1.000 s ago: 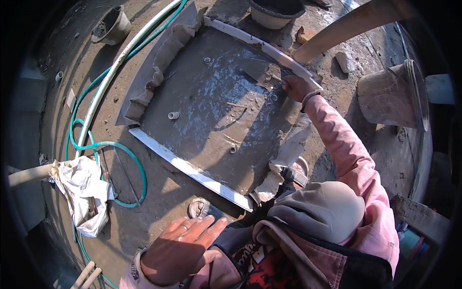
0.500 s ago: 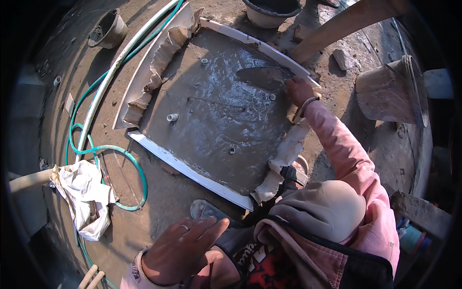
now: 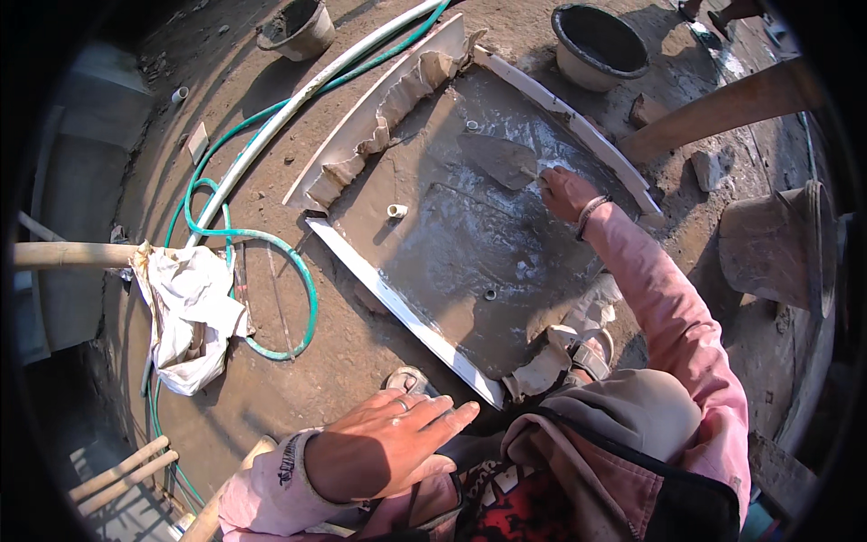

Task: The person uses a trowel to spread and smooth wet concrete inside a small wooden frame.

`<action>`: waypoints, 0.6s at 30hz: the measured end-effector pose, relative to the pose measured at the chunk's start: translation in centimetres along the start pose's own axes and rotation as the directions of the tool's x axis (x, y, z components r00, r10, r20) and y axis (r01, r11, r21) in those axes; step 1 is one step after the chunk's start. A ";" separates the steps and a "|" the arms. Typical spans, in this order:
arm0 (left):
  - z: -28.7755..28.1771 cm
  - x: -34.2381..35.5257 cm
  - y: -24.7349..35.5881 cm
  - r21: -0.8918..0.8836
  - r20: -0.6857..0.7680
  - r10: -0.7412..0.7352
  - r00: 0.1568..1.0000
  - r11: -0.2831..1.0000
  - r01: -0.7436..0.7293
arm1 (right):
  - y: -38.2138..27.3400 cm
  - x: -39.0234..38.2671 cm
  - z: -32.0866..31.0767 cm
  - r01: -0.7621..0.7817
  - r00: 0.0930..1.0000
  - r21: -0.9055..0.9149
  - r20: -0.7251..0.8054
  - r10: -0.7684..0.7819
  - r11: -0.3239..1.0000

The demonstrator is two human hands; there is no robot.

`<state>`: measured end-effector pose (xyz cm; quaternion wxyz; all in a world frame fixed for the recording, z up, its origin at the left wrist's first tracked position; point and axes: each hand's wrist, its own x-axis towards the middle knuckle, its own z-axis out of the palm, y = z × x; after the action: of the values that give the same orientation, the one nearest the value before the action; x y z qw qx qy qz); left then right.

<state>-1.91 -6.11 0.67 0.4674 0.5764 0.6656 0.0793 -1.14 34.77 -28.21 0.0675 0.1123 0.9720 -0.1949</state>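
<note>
My right hand [image 3: 567,193] is closed round the handle of a pointed trowel [image 3: 498,161]. The trowel's blade lies flat on wet grey concrete [image 3: 424,262], toward the far side of the slab. My left hand [image 3: 384,444], a ring on one finger, is held palm down over my lap with its fingers stretched out and nothing in it. Short white pipe stubs stick up from the concrete, one on the left [image 3: 396,211], one at the far side [image 3: 472,126] and one nearer me [image 3: 490,294]. White boards [image 3: 406,312] frame the slab.
Crumpled sheeting [image 3: 361,154] lines the left board. A green hose [image 3: 262,237] and a white pipe [image 3: 307,90] run along the left, near a white sack [image 3: 192,316]. A mortar tub [image 3: 599,45], a bucket [image 3: 781,244] and a slanting post [image 3: 722,110] stand beyond and right.
The view has swung, so the scene sits farther right. My right hand has drawn the trowel away from the right board, leftward over the concrete. My left hand stays open.
</note>
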 end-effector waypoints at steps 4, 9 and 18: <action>0.2 -0.4 0.1 0.008 0.011 -0.025 1.000 1.000 0.025 | -3.6 3.6 0.7 0.134 0.990 -0.051 0.052 -0.132 0.990; 0.3 -1.3 0.0 -0.018 -0.046 0.001 0.999 1.000 -0.002 | -1.9 4.1 1.9 0.052 0.987 -0.144 0.156 -0.030 0.988; 0.6 -1.7 -0.5 -0.021 -0.035 0.041 0.999 0.999 -0.042 | 5.5 2.7 -1.4 -0.260 0.965 -0.111 -0.007 0.261 0.959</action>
<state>-1.97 -7.91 0.93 0.4606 0.5833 0.6606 0.1061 -2.54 40.85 -29.40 0.1024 0.2345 0.9579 -0.1304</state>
